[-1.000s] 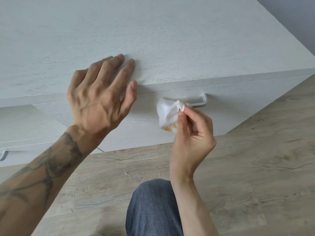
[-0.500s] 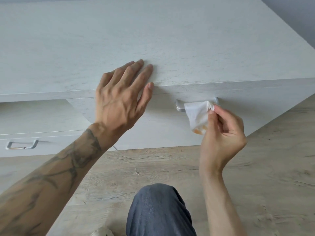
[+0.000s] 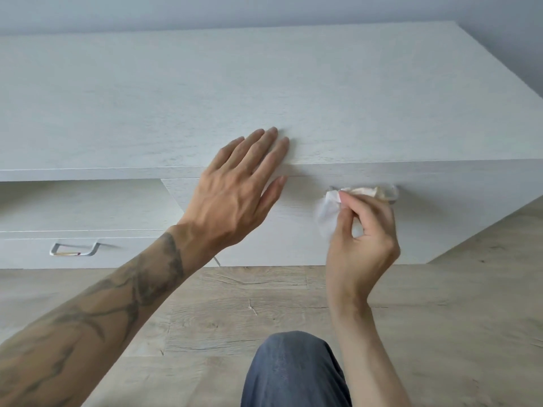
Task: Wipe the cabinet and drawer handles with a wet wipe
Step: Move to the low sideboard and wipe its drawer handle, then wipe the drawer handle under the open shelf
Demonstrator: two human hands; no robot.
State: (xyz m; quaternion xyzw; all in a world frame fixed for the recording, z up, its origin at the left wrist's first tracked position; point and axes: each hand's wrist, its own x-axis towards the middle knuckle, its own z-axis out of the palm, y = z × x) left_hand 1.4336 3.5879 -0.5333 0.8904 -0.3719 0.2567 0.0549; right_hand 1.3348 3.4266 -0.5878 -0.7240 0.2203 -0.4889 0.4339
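A denim knee [image 3: 293,371] is showing below the fingers, and a second handle [image 3: 75,249] is sitting far to their left. The wet wipe [image 3: 324,214], bunched midway on the drawer handle [image 3: 394,197] half a second ago, is now lying stretched along it, hiding most of it. The right hand [image 3: 361,242] is pinching the wipe with curled fingers; the left hand [image 3: 232,198] is still pressing flat, fingers straight, on the cabinet top [image 3: 264,83].

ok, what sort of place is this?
Probably a room in a home, maybe a bedroom: a low white wood-grain cabinet with metal drawer handles, a pale wood-look plank floor and a plain grey wall. The right hand holds a wet wipe against one.
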